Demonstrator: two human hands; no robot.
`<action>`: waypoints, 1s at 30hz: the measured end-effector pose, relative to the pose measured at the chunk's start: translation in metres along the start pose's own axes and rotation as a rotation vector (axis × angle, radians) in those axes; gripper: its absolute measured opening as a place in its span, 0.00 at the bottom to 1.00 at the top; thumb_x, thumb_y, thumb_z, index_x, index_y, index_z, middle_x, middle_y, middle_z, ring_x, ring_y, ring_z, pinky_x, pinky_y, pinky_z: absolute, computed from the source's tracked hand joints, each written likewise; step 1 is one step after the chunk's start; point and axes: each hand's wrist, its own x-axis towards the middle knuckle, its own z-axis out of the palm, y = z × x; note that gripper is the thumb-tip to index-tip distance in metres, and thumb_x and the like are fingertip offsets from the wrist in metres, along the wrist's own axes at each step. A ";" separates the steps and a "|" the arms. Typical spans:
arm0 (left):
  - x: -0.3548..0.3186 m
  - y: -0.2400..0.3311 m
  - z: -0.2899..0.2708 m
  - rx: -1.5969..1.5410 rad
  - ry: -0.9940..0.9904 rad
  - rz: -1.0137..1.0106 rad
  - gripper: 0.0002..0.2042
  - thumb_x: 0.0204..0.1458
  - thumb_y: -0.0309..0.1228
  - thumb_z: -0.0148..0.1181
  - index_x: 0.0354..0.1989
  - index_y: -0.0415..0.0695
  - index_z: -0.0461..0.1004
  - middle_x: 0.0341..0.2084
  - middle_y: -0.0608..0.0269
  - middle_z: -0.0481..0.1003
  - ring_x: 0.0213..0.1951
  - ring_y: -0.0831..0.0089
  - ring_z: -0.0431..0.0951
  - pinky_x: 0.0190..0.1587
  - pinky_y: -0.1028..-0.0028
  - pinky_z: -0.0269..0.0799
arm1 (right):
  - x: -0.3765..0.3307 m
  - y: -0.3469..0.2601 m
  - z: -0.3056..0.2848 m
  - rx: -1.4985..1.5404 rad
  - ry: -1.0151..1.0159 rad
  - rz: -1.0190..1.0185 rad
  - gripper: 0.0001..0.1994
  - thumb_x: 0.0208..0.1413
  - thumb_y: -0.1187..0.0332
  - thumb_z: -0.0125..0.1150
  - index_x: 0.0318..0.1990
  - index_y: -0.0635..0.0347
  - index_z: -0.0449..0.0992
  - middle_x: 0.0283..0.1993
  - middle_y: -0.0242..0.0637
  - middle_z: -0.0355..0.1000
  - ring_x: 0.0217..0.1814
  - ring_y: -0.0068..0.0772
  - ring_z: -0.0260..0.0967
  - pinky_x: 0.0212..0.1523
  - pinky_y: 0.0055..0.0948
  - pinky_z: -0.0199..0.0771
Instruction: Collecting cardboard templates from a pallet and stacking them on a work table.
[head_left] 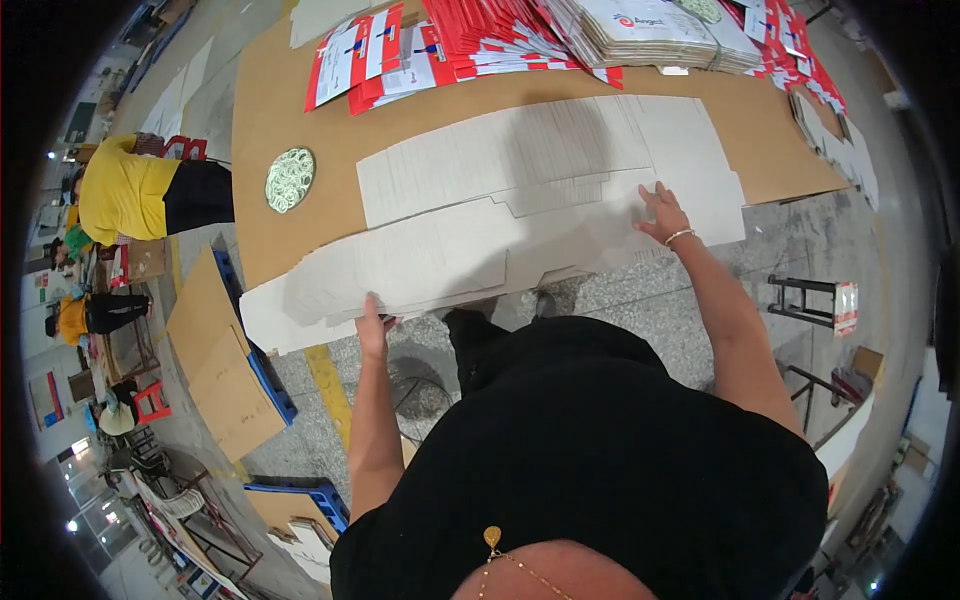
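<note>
Pale grey cardboard sheets (400,262) lie flat across the near edge of the brown bench (262,130), fanned in two long overlapping rows, and the near row juts past the bench toward the person. The left hand (374,328) pinches the near edge of this row left of the middle, thumb on top and fingers at the rim. The right hand (664,214) rests on the sheets farther right, its fingers spread wide and gripping nothing.

At the left of the bench, apart from the sheets, sits a round pale-green patterned disc (290,180). Along the far side lie red-and-white packets (385,55), with a tied stack of white packages (655,35) to their right.
</note>
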 end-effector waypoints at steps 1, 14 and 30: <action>0.002 -0.002 -0.003 -0.004 0.005 -0.003 0.22 0.53 0.31 0.47 0.53 0.30 0.56 0.37 0.51 0.72 0.39 0.56 0.72 0.40 0.62 0.69 | 0.001 -0.002 -0.002 -0.007 -0.010 0.001 0.43 0.37 0.52 0.66 0.63 0.32 0.49 0.68 0.46 0.40 0.68 0.56 0.39 0.63 0.40 0.51; -0.002 0.006 -0.005 -0.512 -0.158 0.063 0.18 0.58 0.41 0.40 0.45 0.37 0.65 0.32 0.60 0.74 0.33 0.76 0.74 0.30 0.74 0.71 | -0.001 0.006 -0.012 -0.038 -0.035 0.013 0.44 0.37 0.54 0.68 0.63 0.35 0.49 0.67 0.48 0.41 0.67 0.56 0.41 0.65 0.39 0.48; 0.022 -0.012 -0.026 -0.111 0.010 0.111 0.22 0.56 0.39 0.46 0.53 0.35 0.59 0.44 0.51 0.68 0.40 0.64 0.73 0.42 0.63 0.71 | 0.003 0.004 -0.024 -0.030 -0.078 -0.022 0.44 0.36 0.55 0.68 0.64 0.39 0.49 0.66 0.51 0.43 0.67 0.55 0.41 0.66 0.38 0.44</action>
